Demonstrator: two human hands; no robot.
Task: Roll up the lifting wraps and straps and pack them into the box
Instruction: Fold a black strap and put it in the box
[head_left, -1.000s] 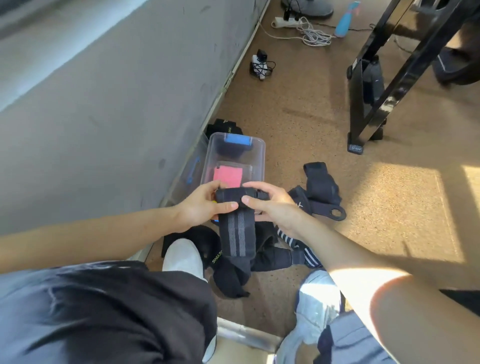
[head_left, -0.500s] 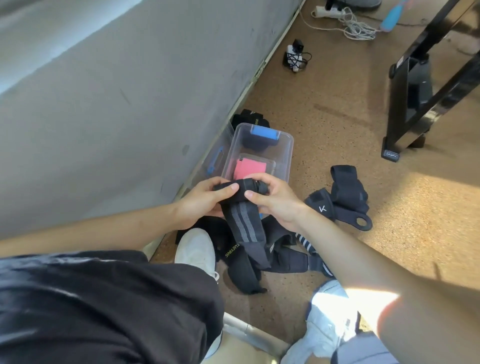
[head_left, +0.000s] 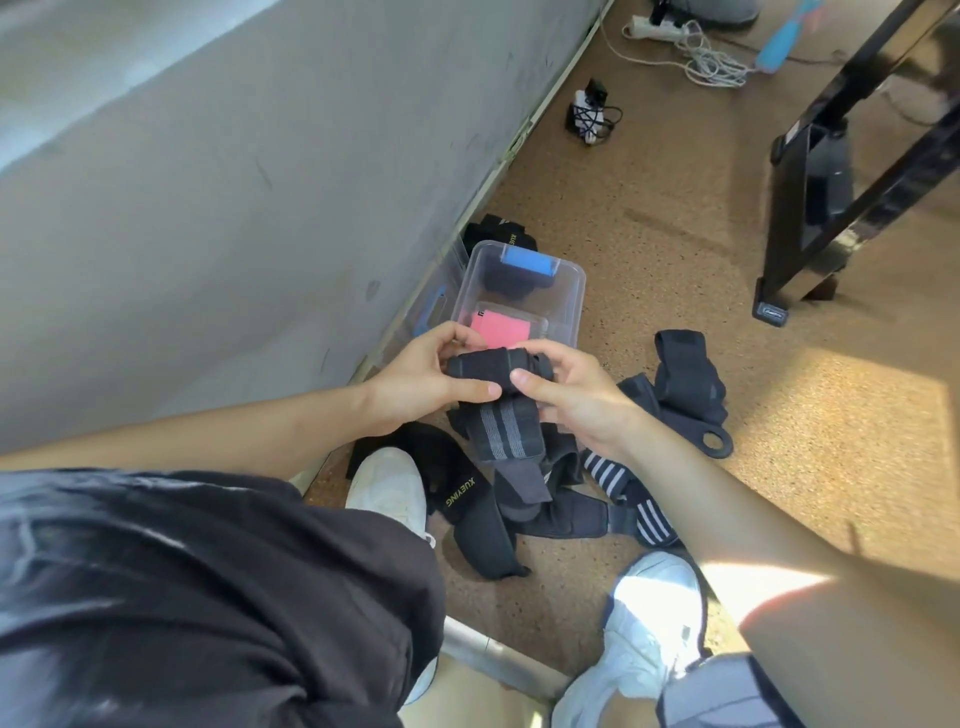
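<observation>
Two hands on one wrap (head_left: 485, 368), single head view. Left hand (head_left: 418, 382) is curled round the left end of the rolled part, with the thumb pressed on the near side and the fingers over the top and far side. Right hand (head_left: 569, 402) grips the right end the same way, thumb tip on the front of the roll, close to the left thumb. Neither hand is spread; both are closed on fabric. The roll sits between the two palms, held in the air at the near edge of the box (head_left: 571, 291) and above the pile of straps (head_left: 550, 519) on the floor (head_left: 649, 234). The roll's long axis runs left to right across the view, roughly level. The loose tail (head_left: 506, 434) hangs off the roll toward the person, its grey stripes running along its length and ending in a plain dark flap. Cannot tell if the flap touches the pile. The box is clear plastic, open on top, and sits on the floor beside the wall (head_left: 234, 234). Inside it are a pink pack (head_left: 498, 330), a blue block (head_left: 527, 261) at the far end and something dark under the block. A looped strap (head_left: 685, 387) lies on the floor to the right of the right hand, apart from the box. A striped strap (head_left: 623, 486) and a strap printed XUEYING (head_left: 467, 493) lie in the pile. White shoes (head_left: 389, 486) flank the pile.
</observation>
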